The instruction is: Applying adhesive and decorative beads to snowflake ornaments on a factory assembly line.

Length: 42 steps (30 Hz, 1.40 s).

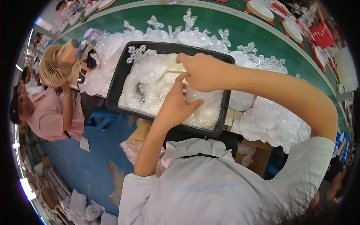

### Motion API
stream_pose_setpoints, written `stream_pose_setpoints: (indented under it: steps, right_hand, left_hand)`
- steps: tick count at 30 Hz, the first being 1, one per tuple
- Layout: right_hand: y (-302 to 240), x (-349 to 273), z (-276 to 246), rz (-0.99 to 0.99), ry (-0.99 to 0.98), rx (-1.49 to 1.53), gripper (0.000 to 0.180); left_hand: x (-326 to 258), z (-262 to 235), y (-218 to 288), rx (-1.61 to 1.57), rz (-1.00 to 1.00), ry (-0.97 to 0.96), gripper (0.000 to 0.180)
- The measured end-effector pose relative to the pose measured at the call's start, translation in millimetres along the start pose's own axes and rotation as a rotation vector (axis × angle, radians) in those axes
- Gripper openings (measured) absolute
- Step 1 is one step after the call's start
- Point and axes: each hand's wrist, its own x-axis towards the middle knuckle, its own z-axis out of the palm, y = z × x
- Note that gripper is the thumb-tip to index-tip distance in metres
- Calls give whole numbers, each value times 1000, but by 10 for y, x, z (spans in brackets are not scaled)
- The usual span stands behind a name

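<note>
A black rectangular tray [112, 92] in front of me holds a layer of white, glittering granules [153, 99]. My right hand [204, 71] reaches across from the right over the tray, its fingers curled round the end of a thin pale-yellow stick [175, 71]. The stick points left toward a round, translucent white disc [150, 71] lying on the granules. Beside that disc a clear snowflake piece [135, 54] rests at the tray's far left corner. My left hand [174, 103] is over the granules just below the right one, thumb and forefinger spread; some of its fingers are hidden.
Many clear discs with snowflake tops [195, 37] crowd round the tray, with more piled at the right [270, 120]. Behind them runs a green belt [240, 28]. A beige fan [54, 67] and a person in pink [56, 116] are at the left. An open cardboard box [258, 163] sits below.
</note>
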Motion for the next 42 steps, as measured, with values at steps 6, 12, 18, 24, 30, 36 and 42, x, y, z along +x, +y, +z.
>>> stream_pose_setpoints:
  steps: [6,12,18,24,30,36,42]
  right_hand:
    - [116,25,-229,-611,-2,-462,54]
    - [317,231,-25,-910,-66,-909,23]
    - [432,370,40,-909,196,-1033,14]
    - [543,147,-125,-747,384,-983,6]
    - [257,-356,2,-607,584,-1063,10]
    - [-22,-648,219,-207,456,-964,10]
    - [-229,-1042,458,156,515,-948,11]
  left_hand:
    - [-9,-165,-61,607,23,-85,87]
    - [47,-15,-94,581,-45,-167,74]
    - [37,-9,-20,237,115,-99,61]
    - [70,-213,-53,16,109,158,53]
    - [378,-487,28,-198,15,99,46]
    - [505,-669,180,-149,98,-136,49]
    - [508,-704,237,-160,496,12,51]
